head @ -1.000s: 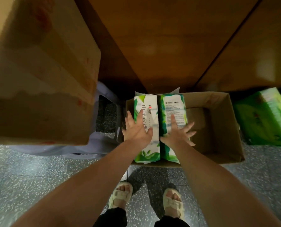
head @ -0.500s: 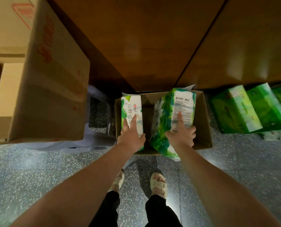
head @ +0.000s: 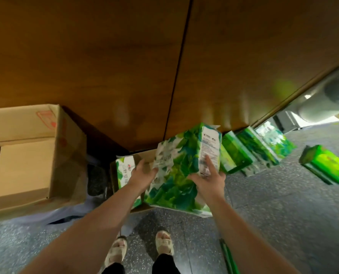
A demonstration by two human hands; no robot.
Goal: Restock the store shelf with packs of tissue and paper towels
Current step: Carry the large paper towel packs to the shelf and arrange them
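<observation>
While the right hand grips the green tissue pack from its right side, the left hand, fingers loosely spread, touches its left face.

Carton mostly behind lifted pack; floor packs motion-blurred.
</observation>
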